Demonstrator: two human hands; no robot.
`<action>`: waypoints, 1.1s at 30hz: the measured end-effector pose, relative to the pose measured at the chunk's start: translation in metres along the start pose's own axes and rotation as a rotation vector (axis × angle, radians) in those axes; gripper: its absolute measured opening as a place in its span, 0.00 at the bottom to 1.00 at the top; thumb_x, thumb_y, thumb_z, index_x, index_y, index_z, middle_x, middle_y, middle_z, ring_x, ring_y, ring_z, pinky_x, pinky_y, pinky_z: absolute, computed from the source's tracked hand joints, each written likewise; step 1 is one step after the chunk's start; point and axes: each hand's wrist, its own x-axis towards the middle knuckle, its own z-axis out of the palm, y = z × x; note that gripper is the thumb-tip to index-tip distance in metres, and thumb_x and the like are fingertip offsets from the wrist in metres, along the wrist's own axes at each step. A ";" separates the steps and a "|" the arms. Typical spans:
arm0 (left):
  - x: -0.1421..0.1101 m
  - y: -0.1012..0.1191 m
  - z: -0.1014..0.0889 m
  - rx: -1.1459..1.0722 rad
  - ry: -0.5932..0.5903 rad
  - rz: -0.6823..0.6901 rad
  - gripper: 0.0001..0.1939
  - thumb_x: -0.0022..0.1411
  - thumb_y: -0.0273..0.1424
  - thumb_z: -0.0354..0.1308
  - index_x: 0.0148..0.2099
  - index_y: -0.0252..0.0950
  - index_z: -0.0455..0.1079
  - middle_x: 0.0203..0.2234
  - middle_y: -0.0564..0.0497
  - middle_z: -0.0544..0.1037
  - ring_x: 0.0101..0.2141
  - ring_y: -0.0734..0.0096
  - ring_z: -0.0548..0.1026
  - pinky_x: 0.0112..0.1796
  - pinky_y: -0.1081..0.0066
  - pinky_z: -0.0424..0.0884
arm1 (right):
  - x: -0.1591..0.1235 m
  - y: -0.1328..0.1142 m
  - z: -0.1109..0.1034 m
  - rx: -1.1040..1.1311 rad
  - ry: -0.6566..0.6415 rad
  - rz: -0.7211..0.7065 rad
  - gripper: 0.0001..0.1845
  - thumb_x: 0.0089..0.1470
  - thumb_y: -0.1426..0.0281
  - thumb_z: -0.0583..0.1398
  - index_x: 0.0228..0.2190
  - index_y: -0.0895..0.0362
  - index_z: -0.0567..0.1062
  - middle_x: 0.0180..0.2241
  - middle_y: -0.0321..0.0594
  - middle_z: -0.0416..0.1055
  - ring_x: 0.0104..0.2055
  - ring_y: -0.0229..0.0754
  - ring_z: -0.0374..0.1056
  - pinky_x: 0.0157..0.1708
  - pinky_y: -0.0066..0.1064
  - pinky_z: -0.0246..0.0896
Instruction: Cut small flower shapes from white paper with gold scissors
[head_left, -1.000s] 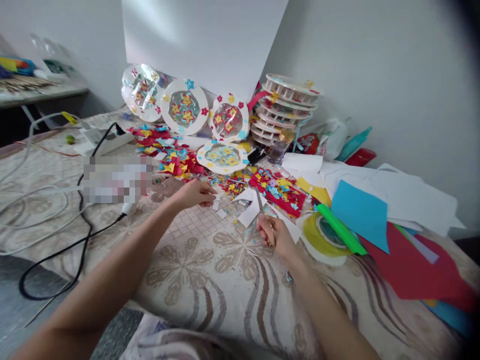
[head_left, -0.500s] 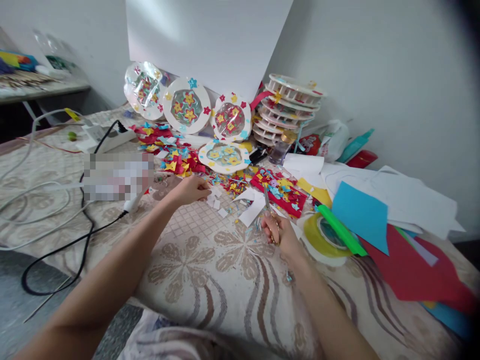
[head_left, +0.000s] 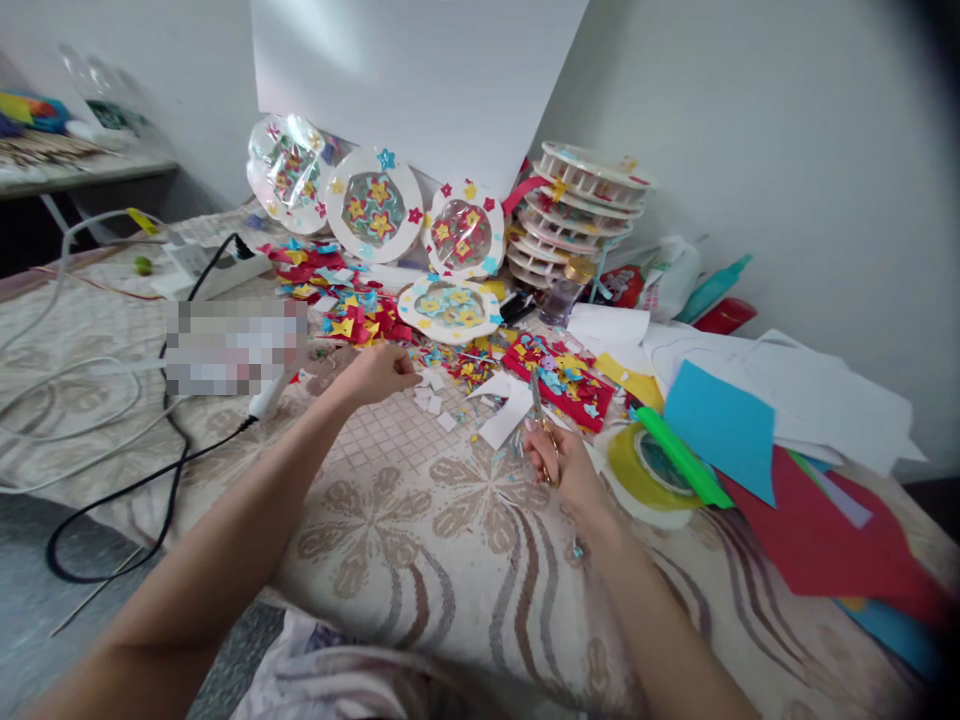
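Note:
My right hand (head_left: pixel 556 455) is wrapped round a pair of scissors (head_left: pixel 538 400), blades pointing away from me and seemingly together. Just left of the blades lies a cut piece of white paper (head_left: pixel 507 416). My left hand (head_left: pixel 381 374) is low over the patterned tablecloth with its fingers curled together; whatever they pinch, if anything, is hidden. Small white paper squares (head_left: pixel 435 403) are scattered right beside its fingertips. Beyond both hands are heaps of red, yellow and blue paper scraps (head_left: pixel 367 322) and a red sheet (head_left: pixel 598 418) covered with little cut-outs.
Round star-decorated frames (head_left: pixel 405 236) lean at the back beside a tiered white stack (head_left: pixel 585 200). To the right are a yellow tape roll (head_left: pixel 626 470), a green strip (head_left: pixel 682 458), blue paper (head_left: pixel 720 430) and red paper (head_left: pixel 810 540). Black cable (head_left: pixel 176 470) loops at left.
The view has shifted very slightly. Both hands stay in nearly the same places, the right still round the scissors and the left still curled by the white squares.

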 end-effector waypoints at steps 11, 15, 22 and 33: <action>0.000 0.006 0.007 -0.506 0.013 -0.042 0.12 0.48 0.35 0.63 0.34 0.33 0.71 0.24 0.50 0.76 0.25 0.73 0.74 0.26 0.75 0.68 | 0.003 0.002 -0.001 0.008 0.102 -0.118 0.22 0.46 0.51 0.63 0.21 0.56 0.67 0.15 0.28 0.60 0.15 0.31 0.55 0.16 0.23 0.51; -0.013 0.036 0.024 -0.721 -0.282 -0.015 0.14 0.50 0.39 0.63 0.31 0.31 0.69 0.22 0.50 0.76 0.23 0.76 0.72 0.27 0.74 0.71 | 0.007 0.002 -0.001 -0.032 0.153 -0.148 0.19 0.44 0.53 0.64 0.26 0.57 0.70 0.21 0.34 0.71 0.17 0.33 0.58 0.19 0.26 0.53; -0.033 0.063 0.069 -0.835 -0.277 -0.027 0.16 0.50 0.39 0.64 0.28 0.31 0.65 0.42 0.42 0.75 0.26 0.78 0.74 0.28 0.74 0.74 | 0.012 0.006 -0.003 -0.157 0.210 -0.189 0.15 0.47 0.56 0.61 0.27 0.55 0.70 0.26 0.39 0.74 0.19 0.36 0.59 0.21 0.29 0.55; -0.036 0.060 0.098 -0.671 -0.188 0.083 0.13 0.52 0.37 0.61 0.28 0.34 0.63 0.32 0.47 0.76 0.26 0.72 0.75 0.27 0.74 0.69 | 0.028 0.017 -0.006 -0.140 0.265 -0.208 0.18 0.44 0.55 0.63 0.31 0.54 0.68 0.21 0.33 0.68 0.22 0.39 0.63 0.23 0.29 0.57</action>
